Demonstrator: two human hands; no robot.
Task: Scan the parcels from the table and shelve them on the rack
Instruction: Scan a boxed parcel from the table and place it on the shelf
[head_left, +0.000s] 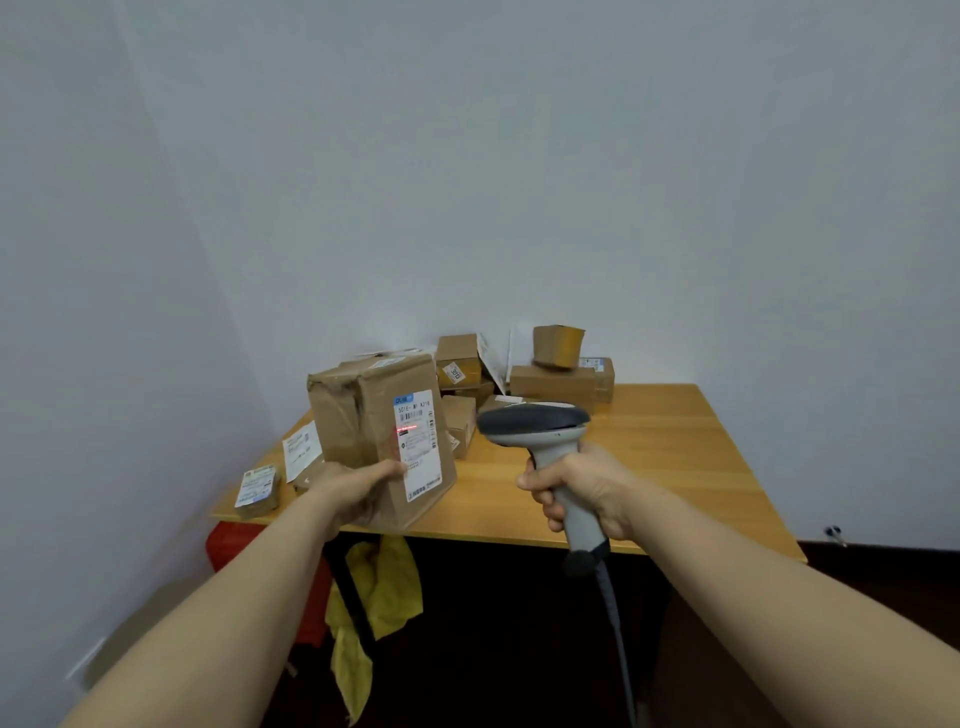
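Note:
My left hand (358, 488) grips a brown cardboard parcel (363, 415) from below and holds it upright over the table's front edge. Its white shipping label (420, 447) faces right, and a red scan line lies across the label. My right hand (576, 488) grips the grey handle of a barcode scanner (540, 426), whose dark head points left at the label. The scanner's cable hangs down below my hand. Several more cardboard parcels (556, 382) are piled at the back of the wooden table (675, 457).
A small labelled parcel (257, 491) and a flat white-labelled packet (302, 449) lie at the table's left front corner. Under the table hang a yellow cloth (382, 597) and something red (228, 545). White walls close the corner behind and left. No rack is in view.

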